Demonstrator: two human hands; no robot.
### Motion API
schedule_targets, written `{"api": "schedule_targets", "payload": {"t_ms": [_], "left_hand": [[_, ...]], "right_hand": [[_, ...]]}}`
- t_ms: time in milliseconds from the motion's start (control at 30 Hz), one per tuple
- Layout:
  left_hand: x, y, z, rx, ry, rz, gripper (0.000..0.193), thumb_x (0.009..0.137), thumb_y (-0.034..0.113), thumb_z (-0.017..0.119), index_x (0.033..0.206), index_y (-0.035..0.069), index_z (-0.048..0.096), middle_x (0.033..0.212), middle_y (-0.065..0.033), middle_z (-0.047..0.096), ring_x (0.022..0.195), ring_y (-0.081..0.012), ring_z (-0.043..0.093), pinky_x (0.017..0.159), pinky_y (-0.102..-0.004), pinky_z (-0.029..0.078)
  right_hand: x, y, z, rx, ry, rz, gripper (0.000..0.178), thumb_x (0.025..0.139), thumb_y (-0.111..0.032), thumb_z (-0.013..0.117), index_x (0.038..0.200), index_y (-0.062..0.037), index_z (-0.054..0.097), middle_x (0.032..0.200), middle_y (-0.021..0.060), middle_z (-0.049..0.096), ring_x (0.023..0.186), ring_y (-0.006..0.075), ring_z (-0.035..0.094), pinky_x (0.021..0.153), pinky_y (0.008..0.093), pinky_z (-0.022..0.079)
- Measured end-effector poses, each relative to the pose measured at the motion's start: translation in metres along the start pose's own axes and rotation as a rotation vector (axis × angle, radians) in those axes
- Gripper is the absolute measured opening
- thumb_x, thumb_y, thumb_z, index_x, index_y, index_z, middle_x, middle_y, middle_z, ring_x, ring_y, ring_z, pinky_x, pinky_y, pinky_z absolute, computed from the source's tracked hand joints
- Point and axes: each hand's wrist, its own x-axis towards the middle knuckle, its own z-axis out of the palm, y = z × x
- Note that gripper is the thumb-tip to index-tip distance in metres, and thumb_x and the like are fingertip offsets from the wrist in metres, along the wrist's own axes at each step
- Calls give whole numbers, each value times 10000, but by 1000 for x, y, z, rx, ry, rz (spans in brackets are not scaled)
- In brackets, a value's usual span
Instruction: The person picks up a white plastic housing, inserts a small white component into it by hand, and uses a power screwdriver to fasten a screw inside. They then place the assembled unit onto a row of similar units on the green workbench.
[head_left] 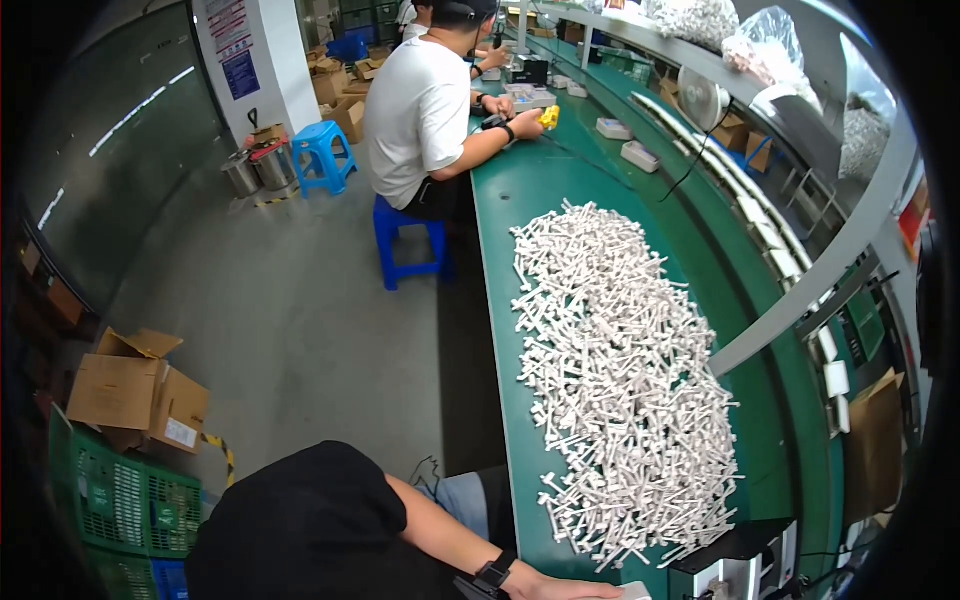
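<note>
My left hand (565, 587) lies low at the picture's lower edge, below a wrist with a black watch (492, 576). Its fingers reach to a pale white piece (635, 592) and seem closed on it; the edge cuts off most of both, so the piece's kind does not show. My right hand is out of view. Just beyond the left hand, a long heap of small white plastic rod-like parts with wider ends (625, 380) covers much of the green tabletop (505, 300). A black and silver device (735, 570) stands right of the hand.
Further along the bench, a co-worker in a white shirt (420, 110) sits on a blue stool (410, 245), holding a yellow thing (549, 118). A conveyor channel (750, 400) and slanted white post (800, 290) run on the right. Cardboard boxes (125, 390) and green crates (120, 495) stand left.
</note>
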Motion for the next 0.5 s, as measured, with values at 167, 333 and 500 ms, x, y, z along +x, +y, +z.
{"api": "schedule_targets", "payload": {"t_ms": [167, 333, 500], "left_hand": [[-4, 1, 2, -106, -15, 40, 511, 1030, 498, 599, 1313, 77, 664, 1164, -71, 742, 1026, -224, 697, 934, -394, 556], [-10, -2, 7, -9, -24, 90, 517, 1026, 493, 608, 1332, 79, 659, 1197, -82, 735, 1050, -233, 696, 966, -415, 547], [-18, 1, 5, 120, -48, 159, 541, 1021, 490, 610, 1338, 53, 646, 1236, -102, 727, 1082, -255, 692, 1023, -435, 526]], "right_hand": [[12, -1, 2, 135, -67, 25, 20, 958, -20, 704, 960, -2, 697, 896, 122, 692, 777, 202, 627, 683, 340, 521], [13, -7, -9, 253, -214, 497, 22, 980, -40, 695, 977, -19, 690, 907, 99, 698, 729, 158, 620, 627, 298, 513], [23, -14, -21, 215, -379, 775, 112, 983, -24, 691, 1090, -38, 661, 884, 93, 687, 681, 149, 614, 587, 296, 507]]}}
